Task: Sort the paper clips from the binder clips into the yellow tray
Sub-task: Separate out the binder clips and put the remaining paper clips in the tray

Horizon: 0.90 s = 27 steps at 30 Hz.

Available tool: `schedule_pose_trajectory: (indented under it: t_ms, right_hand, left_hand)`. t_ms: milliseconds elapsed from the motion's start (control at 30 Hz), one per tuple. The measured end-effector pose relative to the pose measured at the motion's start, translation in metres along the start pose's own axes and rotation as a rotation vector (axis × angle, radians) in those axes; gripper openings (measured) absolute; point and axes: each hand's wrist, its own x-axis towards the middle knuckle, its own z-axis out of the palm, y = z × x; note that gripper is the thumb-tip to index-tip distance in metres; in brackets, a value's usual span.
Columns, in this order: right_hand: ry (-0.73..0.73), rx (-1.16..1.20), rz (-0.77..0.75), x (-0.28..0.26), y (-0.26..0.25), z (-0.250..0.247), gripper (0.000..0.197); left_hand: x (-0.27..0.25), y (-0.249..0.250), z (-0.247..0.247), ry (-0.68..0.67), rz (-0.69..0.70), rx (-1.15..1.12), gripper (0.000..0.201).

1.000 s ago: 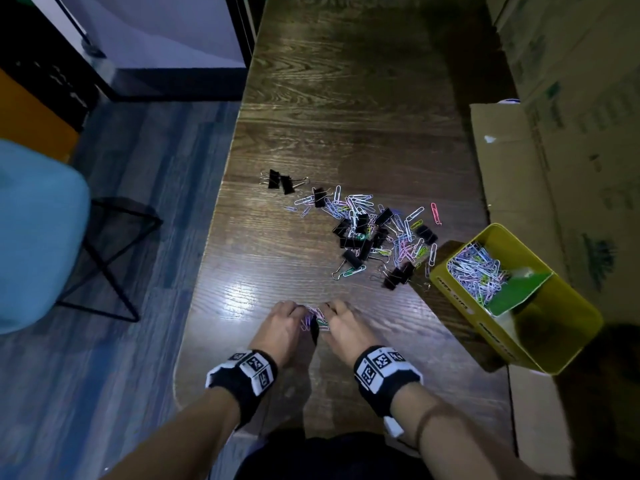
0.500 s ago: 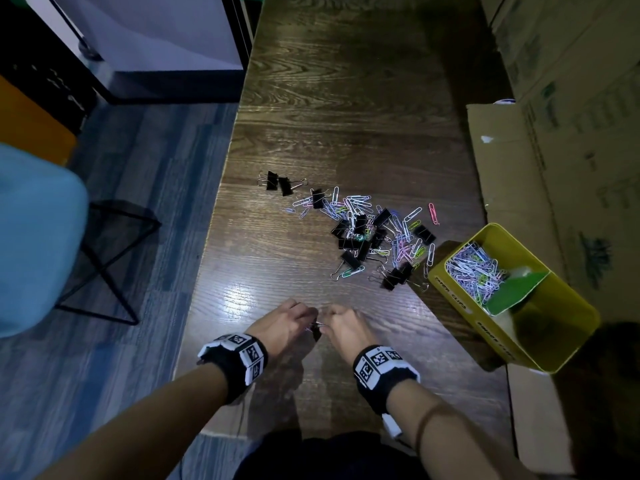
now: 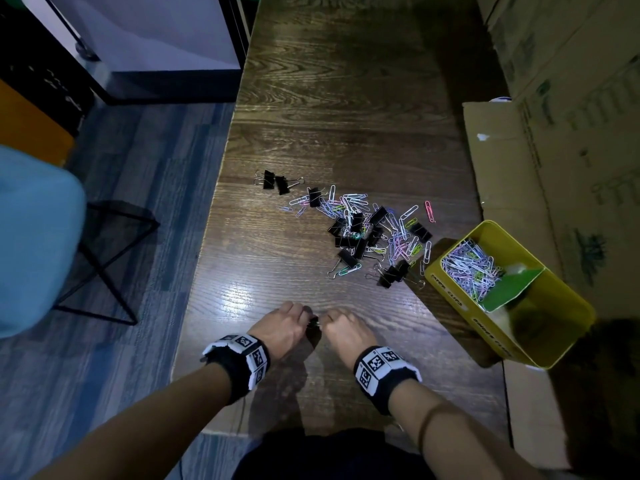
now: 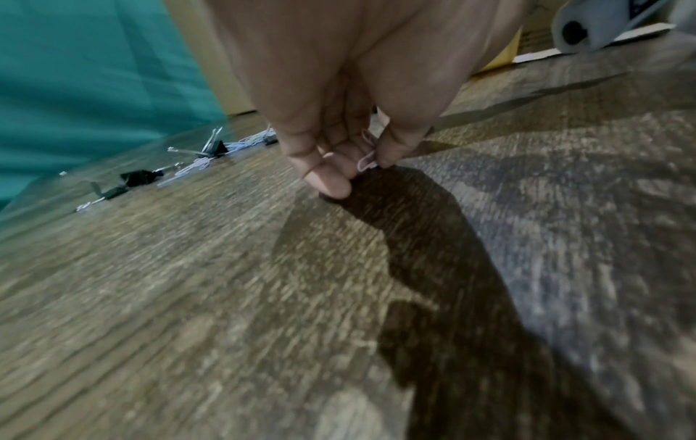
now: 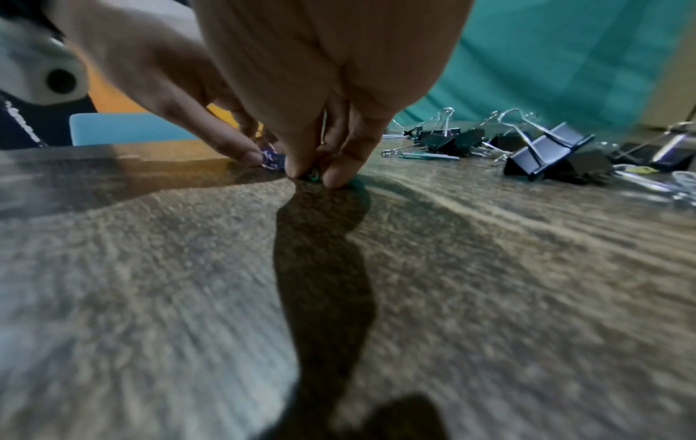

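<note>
Near the table's front edge, my left hand (image 3: 306, 315) and right hand (image 3: 325, 318) meet fingertip to fingertip, fingers curled down onto the wood. My left hand (image 4: 361, 169) pinches a pink paper clip (image 4: 367, 151) between thumb and fingers. My right hand (image 5: 310, 177) pinches a small green clip (image 5: 313, 176) against the table. A small dark piece (image 3: 313, 322) shows between the hands. The mixed pile of black binder clips (image 3: 348, 242) and coloured paper clips (image 3: 398, 242) lies further out. The yellow tray (image 3: 446, 285) at the right holds many paper clips.
Cardboard boxes (image 3: 571, 133) line the table's right side behind the tray. Two binder clips (image 3: 277, 181) lie apart at the pile's far left. A blue chair (image 3: 34, 237) and a black frame stand on the floor to the left. A green card (image 3: 509, 289) divides the tray.
The fingers of both hands have curled in over the small bunch of clips, which showed between them a second ago. My left forearm has swung out to the left.
</note>
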Motion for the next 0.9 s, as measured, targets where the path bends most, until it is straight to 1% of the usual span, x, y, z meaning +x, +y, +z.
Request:
schedule_pose_trajectory:
  t_ms: [33,100,167,200,233,300,333,400,467,500,567,600,633,733,833,900]
  right_hand:
    - [0.004,0.018,0.009,-0.001,0.002,0.0,0.038]
    - [0.019,0.067,0.031,-0.003,0.006,-0.001,0.038]
    - [0.039,0.135,0.056,-0.004,0.011,0.0,0.034]
    - [0.053,0.172,0.075,-0.004,0.014,0.0,0.029]
    - [0.067,0.226,0.093,-0.003,0.016,0.0,0.025]
    - [0.078,0.382,0.165,-0.003,0.017,-0.005,0.023]
    - [0.098,0.483,0.214,-0.003,0.019,-0.007,0.022]
    - [0.105,0.704,0.299,-0.005,0.025,-0.012,0.017]
    - [0.122,0.912,0.329,-0.01,0.036,-0.017,0.01]
    - [0.151,1.025,0.343,-0.016,0.042,-0.024,0.004]
    - [0.25,1.205,0.368,-0.031,0.055,-0.04,0.013]
    - [0.305,1.259,0.377,-0.041,0.061,-0.053,0.014]
    - [0.361,1.291,0.38,-0.051,0.07,-0.063,0.012]
    - [0.524,1.337,0.415,-0.08,0.096,-0.092,0.008]
    - [0.727,1.394,0.474,-0.1,0.123,-0.111,0.006]
    - [0.82,1.32,0.518,-0.109,0.143,-0.118,0.007]
  left_hand:
    - [0.0,0.001,-0.002,-0.008,0.012,0.019,0.034]
    - [0.0,0.0,-0.007,-0.112,0.022,0.019,0.028]
    - [-0.001,0.0,-0.009,-0.119,0.069,0.051,0.022]
    - [0.0,0.0,-0.01,-0.135,0.069,0.055,0.017]
    - [0.002,0.001,-0.011,-0.161,0.052,0.013,0.02]
    - [0.008,0.004,-0.018,-0.086,-0.016,-0.072,0.029]
    - [0.011,0.005,-0.025,-0.075,-0.098,-0.195,0.029]
    - [0.016,-0.001,-0.025,-0.124,-0.345,-0.503,0.029]
    - [0.021,-0.009,-0.024,-0.169,-0.549,-0.863,0.017]
    - [0.024,-0.012,-0.024,-0.165,-0.628,-1.033,0.016]
    - [0.035,-0.013,-0.032,-0.127,-0.716,-1.277,0.024]
    - [0.044,-0.01,-0.041,-0.113,-0.714,-1.349,0.025]
    - [0.055,-0.006,-0.052,-0.105,-0.679,-1.395,0.024]
    - [0.097,0.015,-0.092,-0.105,-0.483,-1.432,0.02]
    - [0.144,0.048,-0.124,-0.08,-0.349,-1.376,0.025]
    - [0.173,0.072,-0.139,-0.04,-0.298,-1.261,0.022]
